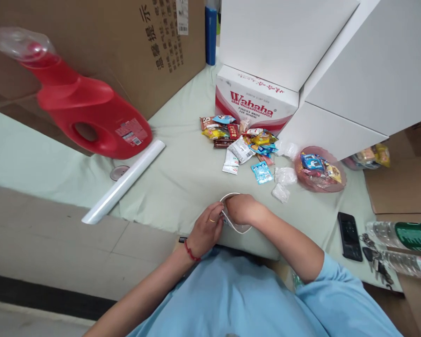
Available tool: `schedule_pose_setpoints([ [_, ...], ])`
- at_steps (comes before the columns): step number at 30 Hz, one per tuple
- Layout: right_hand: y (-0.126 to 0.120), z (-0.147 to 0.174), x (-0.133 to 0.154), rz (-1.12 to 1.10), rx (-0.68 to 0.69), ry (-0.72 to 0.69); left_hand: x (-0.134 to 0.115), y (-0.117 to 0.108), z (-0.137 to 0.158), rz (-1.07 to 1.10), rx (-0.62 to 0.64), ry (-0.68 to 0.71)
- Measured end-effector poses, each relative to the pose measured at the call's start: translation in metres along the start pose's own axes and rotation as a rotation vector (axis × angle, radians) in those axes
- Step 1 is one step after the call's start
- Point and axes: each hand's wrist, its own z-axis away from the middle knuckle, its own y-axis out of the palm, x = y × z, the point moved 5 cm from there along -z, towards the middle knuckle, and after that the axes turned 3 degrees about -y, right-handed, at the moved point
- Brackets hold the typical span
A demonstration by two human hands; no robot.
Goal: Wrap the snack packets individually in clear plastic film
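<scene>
At the table's near edge my left hand (207, 227), with a ring and a red string bracelet on its arm, grips the side of a white paper cup (240, 229). The cup's rim looks bent out of round. My right hand (243, 208) reaches down into its opening, so its fingers are hidden, and whether they hold anything does not show. Beyond the cup lies a heap of small snack packets (234, 133). A light blue packet (262, 173) lies closer to me, and crumpled clear plastic wrappers (285, 177) sit to its right.
A pink bowl (320, 186) of packets stands right. A Wahaha carton (256, 105) is behind the heap. At left are a red detergent bottle (101, 117), a white roll (124, 182) and a large cardboard box (126, 51). A phone (350, 236), keys and plastic bottles (407, 236) lie far right.
</scene>
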Motion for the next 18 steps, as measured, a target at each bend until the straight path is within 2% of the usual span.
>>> schedule_pose_setpoints([
  [5, 0.011, 0.004, -0.007, 0.038, -0.047, -0.038, 0.003, 0.0, 0.006, -0.002, 0.002, 0.011],
  [9, 0.031, 0.025, -0.024, -0.087, -0.22, -0.16, 0.002, 0.0, 0.009, -0.021, -0.023, 0.045],
  [11, 0.038, 0.04, -0.035, -0.259, -0.376, -0.233, 0.0, -0.001, 0.009, -0.017, -0.031, 0.09],
  [14, 0.043, 0.066, -0.059, -0.559, -0.692, -0.322, -0.004, -0.001, 0.005, -0.003, 0.003, 0.157],
  [16, 0.041, 0.083, -0.081, -0.718, -0.914, -0.317, -0.006, -0.001, 0.002, -0.009, 0.048, 0.193],
  [18, 0.035, 0.098, -0.111, -0.828, -1.15, -0.253, -0.007, -0.002, -0.001, -0.016, 0.07, 0.194],
])
